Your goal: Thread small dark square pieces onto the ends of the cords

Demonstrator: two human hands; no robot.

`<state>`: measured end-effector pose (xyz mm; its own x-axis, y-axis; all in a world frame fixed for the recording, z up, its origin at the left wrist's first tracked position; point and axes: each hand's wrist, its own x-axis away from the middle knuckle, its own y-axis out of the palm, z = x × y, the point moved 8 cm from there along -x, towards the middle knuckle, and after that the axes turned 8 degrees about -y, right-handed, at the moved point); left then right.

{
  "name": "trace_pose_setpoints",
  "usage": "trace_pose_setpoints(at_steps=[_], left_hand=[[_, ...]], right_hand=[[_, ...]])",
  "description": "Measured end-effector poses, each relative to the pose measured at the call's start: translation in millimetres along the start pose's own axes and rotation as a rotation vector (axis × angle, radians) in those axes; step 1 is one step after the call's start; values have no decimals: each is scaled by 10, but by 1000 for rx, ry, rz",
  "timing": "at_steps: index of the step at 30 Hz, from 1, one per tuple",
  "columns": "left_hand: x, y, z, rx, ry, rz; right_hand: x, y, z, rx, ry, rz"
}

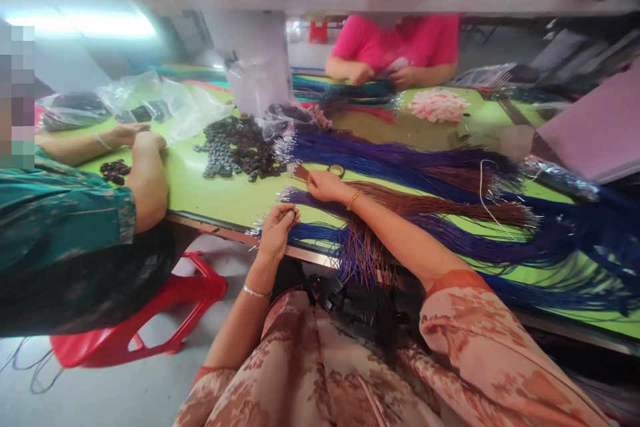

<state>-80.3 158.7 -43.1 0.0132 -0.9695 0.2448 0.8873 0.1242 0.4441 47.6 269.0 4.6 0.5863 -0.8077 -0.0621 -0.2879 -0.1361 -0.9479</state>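
While the right hand [326,185] is at the brown wires [301,172] on the table [230,203], its grip I cannot tell; the left hand [275,223] presses thumb and finger together; a mixed bunch [365,247] seems partly made; many wires lie separate.

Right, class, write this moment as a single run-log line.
left hand: fingers bent, near blue wires | right hand: at brown wires | black parts: heaped on green table | pink-shirted co-worker: across table

On the desk [220,201], a pile of small parts [240,150] lies left of the wire bundles [380,157], with a stool [187,290] before the desk at left.
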Motion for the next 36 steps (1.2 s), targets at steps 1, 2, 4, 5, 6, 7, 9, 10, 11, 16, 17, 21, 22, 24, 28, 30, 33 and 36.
trace_pose_setpoints(at_steps=[1,2,4,5,6,7,9,10,11,16,17,21,22,24,28,30,33,36], left_hand=[[-2,0,-3,-2,0,-1],[-5,-1,-5,-3,-1,0],[-8,-3,-7,-5,0,1],[-9,-3,-9,-7,0,1],[-10,-2,-10,-8,0,-1],[-10,-1,-9,-8,2,-4],[-10,-2,-7,-9,8,-8],[-9,-3,-7,-8,10,-9],[-8,-5,-7,-8,10,-8],[0,-6,-9,0,4,-3],[3,-4,-8,3,3,-2],[12,4,4,-10,4,-2],[13,7,8,-14,6,-4],[12,12,11,-17,10,-10],[7,2,0,-15,9,0],[8,-3,0,-22,11,7],[13,-6,3,-36,-1,11],[14,-4,-2,-36,-41,9]], right_hand=[[3,-21,24,-66,-6,39],[4,-39,43,-137,-14,77],[-1,-58,65,-297,-26,142],[-7,-60,70,-384,-24,170],[-14,-53,69,-474,-16,193],[-23,-37,59,-566,-5,205],[-46,9,10,-746,13,208],[-58,30,-24,-831,20,205],[-71,44,-59,-909,24,204],[-96,10,-126,-1144,47,280],[-91,1,-123,-1169,47,290],[-27,19,-81,-1261,77,278],[-3,34,-66,-1280,95,268],[49,63,-44,-1304,129,250],[145,65,-43,-1265,158,248],[193,20,-67,-1205,136,276],[267,-76,-153,-1096,45,310],[346,-122,-262,-976,-36,289]])
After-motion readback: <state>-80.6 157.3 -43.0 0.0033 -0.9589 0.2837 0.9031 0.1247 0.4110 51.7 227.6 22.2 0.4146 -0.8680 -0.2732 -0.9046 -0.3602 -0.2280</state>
